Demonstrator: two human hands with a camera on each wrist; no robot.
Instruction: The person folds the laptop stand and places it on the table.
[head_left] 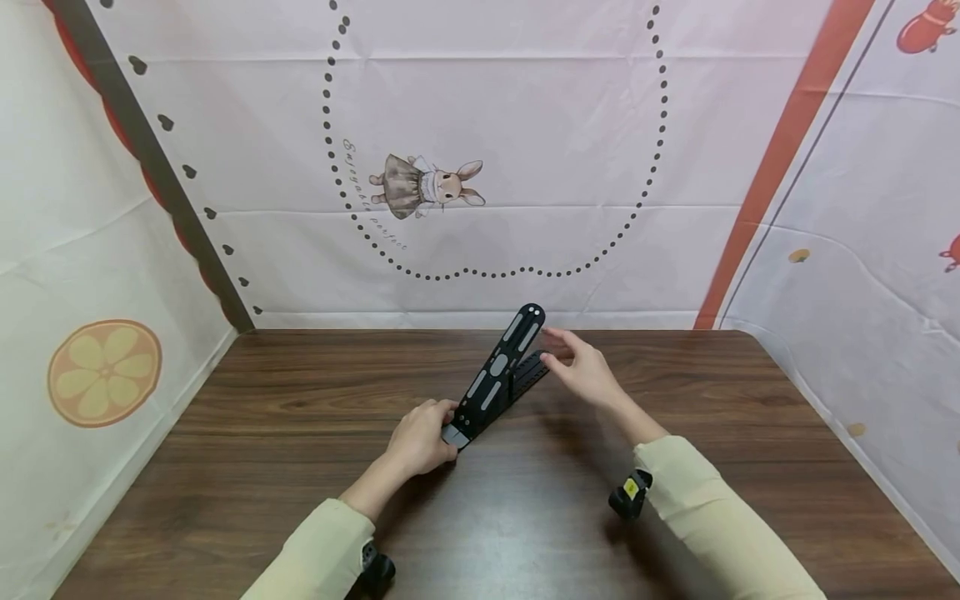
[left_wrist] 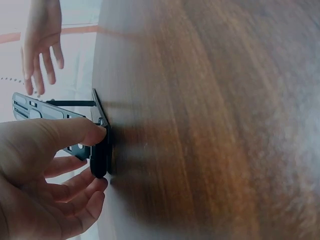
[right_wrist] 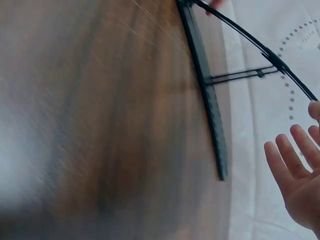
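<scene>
A black folding laptop stand with grey pads stands partly unfolded on the table, its upper leaf tilted up from the lower leg. A thin strut joins the two in the right wrist view. My left hand holds the hinge end, the thumb on one side and fingers around the other, as the left wrist view shows. By the raised end is my right hand, its fingers extended and spread. In the right wrist view a fingertip of this hand reaches the leaf's tip; I cannot tell whether it touches.
The stand is on a dark wooden table. Behind it hangs a white printed cloth with a rabbit figure, and more cloth lines the left and right sides. Both wrists wear small black cameras.
</scene>
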